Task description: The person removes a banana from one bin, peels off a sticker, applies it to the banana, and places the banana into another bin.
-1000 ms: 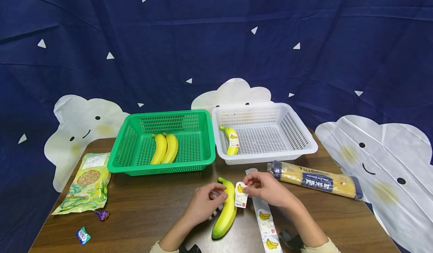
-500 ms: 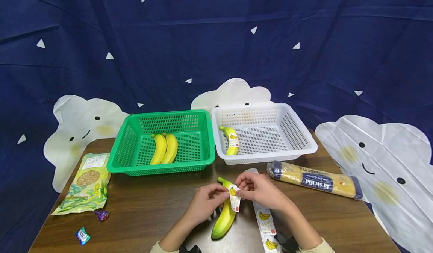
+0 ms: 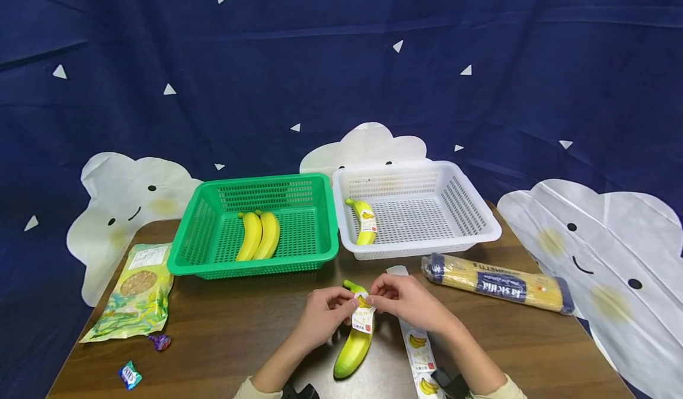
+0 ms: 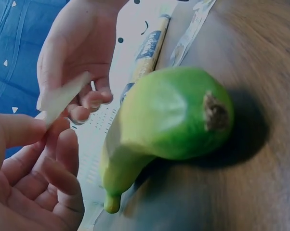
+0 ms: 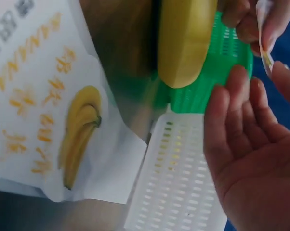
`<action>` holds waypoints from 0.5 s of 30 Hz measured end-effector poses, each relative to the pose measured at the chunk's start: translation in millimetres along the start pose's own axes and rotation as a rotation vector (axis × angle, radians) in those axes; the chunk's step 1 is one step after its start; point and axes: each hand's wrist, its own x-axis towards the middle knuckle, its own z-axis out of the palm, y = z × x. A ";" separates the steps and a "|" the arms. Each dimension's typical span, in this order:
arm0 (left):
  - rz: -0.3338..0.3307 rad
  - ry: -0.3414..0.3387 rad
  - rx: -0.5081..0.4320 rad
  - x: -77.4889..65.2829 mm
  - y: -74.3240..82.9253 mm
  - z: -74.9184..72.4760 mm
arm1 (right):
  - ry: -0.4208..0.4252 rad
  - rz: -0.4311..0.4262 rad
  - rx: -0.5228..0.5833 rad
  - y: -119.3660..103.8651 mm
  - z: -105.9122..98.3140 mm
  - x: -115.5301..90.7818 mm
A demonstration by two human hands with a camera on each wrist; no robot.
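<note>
A banana-print sticker (image 3: 363,321) is stretched between both hands over the upper half of a yellow-green banana (image 3: 352,356) lying on the table. My left hand (image 3: 324,316) pinches its left edge between thumb and forefinger. The right hand (image 3: 404,298) pinches the opposite edge. From the left wrist, the sticker (image 4: 67,97) appears edge-on, held off to one side of the banana (image 4: 169,115). Whether its lower end touches the peel I cannot tell. A strip of more stickers (image 3: 418,348) lies beneath the right forearm; it looms large in the right wrist view (image 5: 63,110).
Behind the hands stand a green basket (image 3: 253,267) with two bananas (image 3: 259,236) and a white basket (image 3: 421,248) with one stickered banana (image 3: 365,221). A spaghetti pack (image 3: 498,284) lies right; a printed bag (image 3: 133,292) and two wrapped candies (image 3: 130,375) lie left.
My right hand has brought the sticker leftward from beside the banana to above it. My left thumb and forefinger have taken hold of its other edge, and the sticker has straightened along the banana.
</note>
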 end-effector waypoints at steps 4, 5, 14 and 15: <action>-0.015 0.019 0.016 -0.2 -1.2 -1.5 | -0.010 -0.006 -0.090 4.6 2.2 -2.2; -0.017 0.019 0.028 -0.4 -1.1 -1.5 | -0.011 -0.003 -0.097 5.9 2.5 -2.7; 0.067 0.061 0.202 -1.9 -1.5 -0.3 | -0.051 0.043 -0.164 9.8 2.0 -2.0; 0.072 0.053 0.204 -1.8 -1.7 -0.4 | -0.060 0.051 -0.171 10.1 2.1 -1.8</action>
